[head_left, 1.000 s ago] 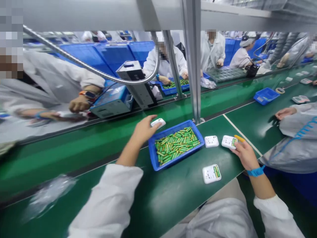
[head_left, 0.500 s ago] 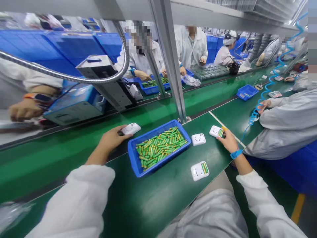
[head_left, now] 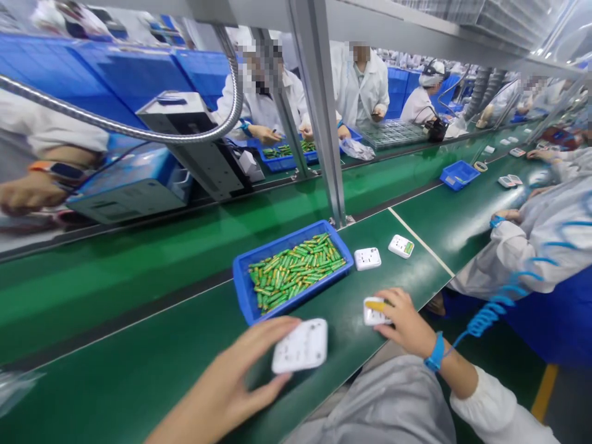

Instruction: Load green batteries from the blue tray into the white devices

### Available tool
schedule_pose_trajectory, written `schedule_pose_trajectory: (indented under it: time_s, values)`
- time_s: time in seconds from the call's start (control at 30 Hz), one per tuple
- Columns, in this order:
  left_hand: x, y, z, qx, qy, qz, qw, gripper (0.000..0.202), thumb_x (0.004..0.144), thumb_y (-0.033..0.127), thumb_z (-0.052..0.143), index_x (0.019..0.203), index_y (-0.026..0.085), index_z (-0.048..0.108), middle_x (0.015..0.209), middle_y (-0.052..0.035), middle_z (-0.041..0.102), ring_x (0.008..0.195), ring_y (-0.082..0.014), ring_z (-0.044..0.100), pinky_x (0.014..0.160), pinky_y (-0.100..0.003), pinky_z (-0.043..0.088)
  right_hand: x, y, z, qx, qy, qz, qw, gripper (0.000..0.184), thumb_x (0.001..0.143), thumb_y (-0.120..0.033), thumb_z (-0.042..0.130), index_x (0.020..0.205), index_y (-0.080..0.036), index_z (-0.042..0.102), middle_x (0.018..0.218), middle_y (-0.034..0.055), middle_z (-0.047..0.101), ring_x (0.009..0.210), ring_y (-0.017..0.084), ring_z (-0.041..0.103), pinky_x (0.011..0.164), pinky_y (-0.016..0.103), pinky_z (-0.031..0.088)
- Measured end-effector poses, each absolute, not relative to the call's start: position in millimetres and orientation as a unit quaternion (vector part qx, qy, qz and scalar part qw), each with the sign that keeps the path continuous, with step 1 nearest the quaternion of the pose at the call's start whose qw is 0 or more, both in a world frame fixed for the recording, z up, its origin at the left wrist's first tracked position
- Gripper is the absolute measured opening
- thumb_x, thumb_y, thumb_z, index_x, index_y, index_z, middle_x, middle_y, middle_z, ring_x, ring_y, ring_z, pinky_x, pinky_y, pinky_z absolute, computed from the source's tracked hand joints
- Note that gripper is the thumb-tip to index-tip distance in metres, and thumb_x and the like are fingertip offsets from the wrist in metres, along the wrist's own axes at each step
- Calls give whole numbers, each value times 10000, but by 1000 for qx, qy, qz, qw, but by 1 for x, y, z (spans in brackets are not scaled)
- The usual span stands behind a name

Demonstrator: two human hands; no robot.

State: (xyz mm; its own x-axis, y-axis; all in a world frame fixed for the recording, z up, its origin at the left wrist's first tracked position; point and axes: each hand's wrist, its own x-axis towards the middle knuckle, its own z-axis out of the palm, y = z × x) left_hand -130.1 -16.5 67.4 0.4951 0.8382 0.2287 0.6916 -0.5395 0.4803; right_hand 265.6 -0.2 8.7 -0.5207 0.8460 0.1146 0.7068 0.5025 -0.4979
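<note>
My left hand (head_left: 240, 370) grips a white plastic device (head_left: 301, 346) by its edges, over the green work surface in front of the blue bin. Farther right, my right hand (head_left: 409, 324), with a yellow cover on one finger and a blue wrist strap, has its fingers closed around a second white device (head_left: 370, 316) near the bench edge. The fingers hide much of that one. Green batteries (head_left: 296, 271) fill the blue bin (head_left: 245, 308). Beyond my right hand lie a white device (head_left: 367, 258) and another one with green batteries in its compartment (head_left: 401, 246).
A metal post (head_left: 321, 123) rises behind the bin. A coiled blue cord (head_left: 490, 314) runs from my wrist strap toward a co-worker's sleeve (head_left: 550, 246) on the right. A small blue tray (head_left: 459, 174) stands farther along the bench. Co-workers sit across the line.
My left hand has brought its device from behind the bin to the front. My right hand has let go of the battery-filled device by the white line and taken hold of the nearer one.
</note>
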Motion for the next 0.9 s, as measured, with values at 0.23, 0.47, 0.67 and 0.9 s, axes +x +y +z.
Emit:
schedule_pose_trajectory:
  time_s: [0.23, 0.47, 0.67, 0.9]
  values:
    - [-55, -5, 46, 849, 356, 188, 344, 728, 903, 132, 637, 1581, 391, 582, 1504, -94, 667, 1375, -314, 644, 1182, -476, 543, 316, 65, -17, -614, -719, 59, 321, 425, 1004, -342, 661, 1407, -254, 766, 1424, 180, 642, 1314, 396, 565, 1158, 629, 497]
    - [-21, 23, 24, 888, 303, 163, 305, 719, 852, 102, 627, 1534, 327, 616, 1581, -109, 608, 1435, -358, 555, 1209, -550, 478, 314, 115, -31, -668, -680, -2, 302, 414, 966, -383, 719, 1345, -242, 808, 1460, 205, 563, 1335, 437, 496, 1145, 665, 433]
    - [-8, 23, 4, 895, 309, 203, 250, 696, 871, 94, 590, 1530, 315, 607, 1673, -111, 524, 1482, -372, 501, 1192, -560, 485, 303, 142, -11, -681, -668, -13, 299, 368, 1011, -406, 677, 1306, -235, 815, 1401, 215, 610, 1307, 451, 496, 1091, 671, 428]
    - [-4, 22, -13, 854, 380, 257, 245, 671, 867, 190, 713, 1522, 272, 596, 1493, -152, 582, 1380, -382, 530, 1153, -547, 498, 188, 183, 45, -464, -879, 40, 97, 293, 1111, -363, 580, 1229, -231, 813, 1120, 137, 780, 1136, 332, 628, 1031, 462, 505]
